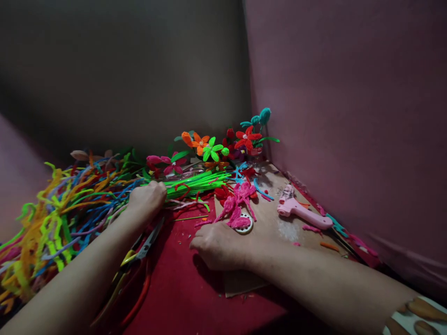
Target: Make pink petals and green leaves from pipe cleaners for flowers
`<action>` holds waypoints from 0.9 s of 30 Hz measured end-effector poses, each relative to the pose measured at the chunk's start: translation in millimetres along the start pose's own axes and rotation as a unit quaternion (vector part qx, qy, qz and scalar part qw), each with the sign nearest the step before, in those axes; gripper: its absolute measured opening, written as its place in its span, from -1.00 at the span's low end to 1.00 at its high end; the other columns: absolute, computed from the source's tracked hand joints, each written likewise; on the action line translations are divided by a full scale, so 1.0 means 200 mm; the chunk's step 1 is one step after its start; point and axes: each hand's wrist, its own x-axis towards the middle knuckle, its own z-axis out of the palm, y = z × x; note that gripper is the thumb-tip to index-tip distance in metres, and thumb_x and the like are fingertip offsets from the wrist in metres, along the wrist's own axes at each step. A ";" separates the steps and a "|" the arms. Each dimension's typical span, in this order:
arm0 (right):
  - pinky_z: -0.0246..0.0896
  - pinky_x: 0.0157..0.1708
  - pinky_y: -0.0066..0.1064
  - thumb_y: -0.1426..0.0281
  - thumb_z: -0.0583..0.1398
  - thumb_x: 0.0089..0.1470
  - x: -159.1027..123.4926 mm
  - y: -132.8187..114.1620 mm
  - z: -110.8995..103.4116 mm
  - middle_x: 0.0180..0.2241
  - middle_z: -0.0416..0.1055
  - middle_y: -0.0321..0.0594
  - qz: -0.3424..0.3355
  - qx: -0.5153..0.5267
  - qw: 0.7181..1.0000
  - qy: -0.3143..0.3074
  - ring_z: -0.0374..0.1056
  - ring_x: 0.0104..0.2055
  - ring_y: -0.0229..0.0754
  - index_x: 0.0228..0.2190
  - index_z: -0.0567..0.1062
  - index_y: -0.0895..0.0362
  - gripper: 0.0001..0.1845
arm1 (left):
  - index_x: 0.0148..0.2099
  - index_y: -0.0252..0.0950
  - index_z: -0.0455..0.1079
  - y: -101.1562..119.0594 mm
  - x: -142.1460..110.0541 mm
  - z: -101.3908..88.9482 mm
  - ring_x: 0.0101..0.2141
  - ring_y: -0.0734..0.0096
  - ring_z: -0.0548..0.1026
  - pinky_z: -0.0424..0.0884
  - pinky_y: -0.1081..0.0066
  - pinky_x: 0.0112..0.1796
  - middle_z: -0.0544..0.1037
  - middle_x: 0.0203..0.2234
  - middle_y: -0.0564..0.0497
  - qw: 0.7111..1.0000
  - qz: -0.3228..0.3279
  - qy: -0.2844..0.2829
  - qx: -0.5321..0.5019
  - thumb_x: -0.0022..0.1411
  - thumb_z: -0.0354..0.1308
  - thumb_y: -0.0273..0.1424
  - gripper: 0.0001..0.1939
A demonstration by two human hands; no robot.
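My left hand (148, 199) is closed at the near end of a bundle of bright green pipe cleaners (195, 182). What its fingers hold, if anything, is hidden. Curled shut too, my right hand (218, 245) rests low over the red table surface (174, 284), with its grip turned away from view. Just beyond it lie several fuzzy pink pipe-cleaner petals (237, 202), partly covering a round white disc with holes (245, 224). Scissors (151, 239) lie beside my left forearm, which hides part of their handles.
A tangled heap of coloured pipe cleaners (66, 223) spreads along the left. Pipe-cleaner flowers (211, 150) stand at the back by the wall. On the cardboard (268, 218) at right lies a pink glue gun (303, 213) among scraps. Walls close in behind and on the right.
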 end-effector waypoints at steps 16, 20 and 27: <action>0.11 -0.52 -0.43 0.46 0.11 -0.08 0.00 0.01 0.02 -0.40 0.46 -0.20 -0.001 0.007 1.000 0.023 0.36 -0.36 -0.18 -0.41 0.46 0.16 -0.85 | 0.15 -0.45 0.11 0.22 -0.07 -0.06 -0.17 -0.01 0.43 0.37 0.19 -0.32 0.35 -0.08 -0.38 0.999 0.006 0.048 -0.020 0.18 -0.15 -0.40 -0.51; 0.12 -0.53 -0.42 0.46 0.10 -0.07 0.00 0.01 0.01 -0.39 0.46 -0.20 -0.003 0.000 1.000 0.025 0.37 -0.35 -0.17 -0.40 0.46 0.15 -0.84 | 0.26 -0.34 -0.06 0.28 0.01 0.01 0.08 -0.06 0.17 0.20 0.15 -0.05 0.09 0.15 -0.35 0.989 0.072 0.130 -0.027 0.17 -0.05 -0.32 -0.37; 0.16 -0.52 -0.39 0.43 0.08 -0.05 0.00 0.00 -0.02 -0.38 0.46 -0.18 0.007 -0.001 1.000 -0.010 0.37 -0.35 -0.14 -0.39 0.45 0.15 -0.84 | 0.24 -0.27 0.02 0.23 0.12 0.13 0.02 -0.03 0.22 0.20 0.14 -0.12 0.18 0.10 -0.33 0.991 0.081 0.104 0.002 0.20 -0.10 -0.32 -0.45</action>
